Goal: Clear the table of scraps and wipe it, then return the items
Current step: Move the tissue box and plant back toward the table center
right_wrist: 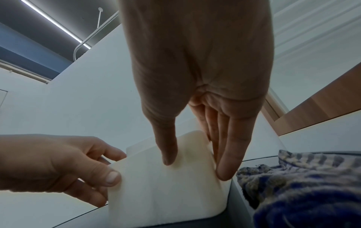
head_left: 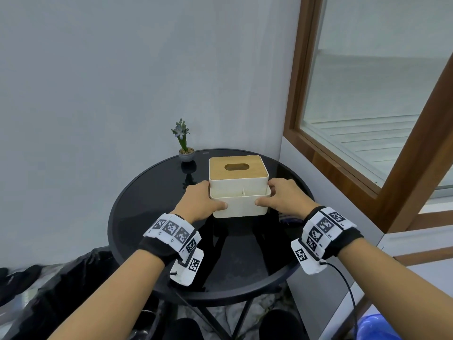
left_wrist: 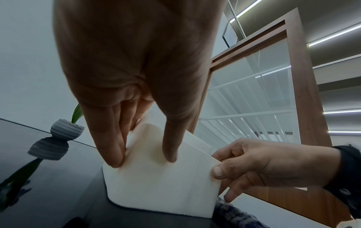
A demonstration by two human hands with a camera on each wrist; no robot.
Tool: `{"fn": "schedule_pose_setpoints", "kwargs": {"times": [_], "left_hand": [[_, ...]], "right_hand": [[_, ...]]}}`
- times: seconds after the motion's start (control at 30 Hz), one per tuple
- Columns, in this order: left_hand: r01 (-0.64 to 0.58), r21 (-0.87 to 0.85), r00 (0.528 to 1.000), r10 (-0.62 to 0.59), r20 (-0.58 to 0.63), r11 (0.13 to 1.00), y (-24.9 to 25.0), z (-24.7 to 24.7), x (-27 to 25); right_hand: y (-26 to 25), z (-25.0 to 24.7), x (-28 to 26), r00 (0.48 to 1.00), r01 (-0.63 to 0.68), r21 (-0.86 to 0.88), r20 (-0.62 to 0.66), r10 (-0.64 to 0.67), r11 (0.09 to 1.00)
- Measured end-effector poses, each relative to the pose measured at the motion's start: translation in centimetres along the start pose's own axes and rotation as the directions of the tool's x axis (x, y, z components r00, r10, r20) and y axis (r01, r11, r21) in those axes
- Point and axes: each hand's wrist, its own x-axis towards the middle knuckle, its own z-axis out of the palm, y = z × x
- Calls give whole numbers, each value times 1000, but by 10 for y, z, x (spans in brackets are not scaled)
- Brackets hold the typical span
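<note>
Nearest the camera, the two forearms with their marker-covered wrist bands reach forward over the near edge of the round black glass worktop (head_left: 137, 222). At their ends the left hand (head_left: 198, 202) and the right hand (head_left: 282, 197) clasp the cream tissue box (head_left: 239, 190) from either side. Each grip is partly closed around a near corner of the box: a thumb lies flat on the near face and the fingers run down the side wall, as both wrist views show. The box has a wooden lid with an oval slot and an open two-part tray along its near side. Its base looks to be on the glass or just above it; I cannot tell which.

Just right of the box, under the right wrist, a blue-and-cream checked cloth (right_wrist: 304, 185) lies crumpled on the worktop. Farther back on the left stands a small potted plant (head_left: 185, 149) in a grey pot, well apart from the box.

As for progress, no scraps show on the visible glass, so the clearing seems done, and the surface looks clean, which suggests wiping is done too. The returning stage appears under way: plant in place, box being positioned. What seems left is letting go of the box and dealing with the cloth.
</note>
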Motion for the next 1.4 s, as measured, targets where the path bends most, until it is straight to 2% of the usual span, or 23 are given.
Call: {"fn": "schedule_pose_setpoints", "kwargs": {"times": [0.37, 0.87, 1.13, 1.27, 1.4], "left_hand": [[26, 1, 999, -26, -18, 1000, 1, 3, 20], [18, 11, 1000, -18, -14, 1000, 0, 5, 30], [33, 9, 999, -33, 11, 999, -7, 1, 29], [59, 52, 998, -61, 28, 997, -17, -13, 27], [67, 40, 997, -66, -38, 997, -31, -33, 29]], "right_hand": [[1, -6, 26, 1000, -11, 8, 13, 11, 1000], [4, -4, 32, 1000, -21, 6, 10, 21, 1000], [1, -6, 28, 999, -44, -64, 2, 45, 997], [-7, -11, 28, 994, 19, -177, -101, -37, 984], [-25, -12, 29, 966, 121, -281, -186, -177, 952]]}}
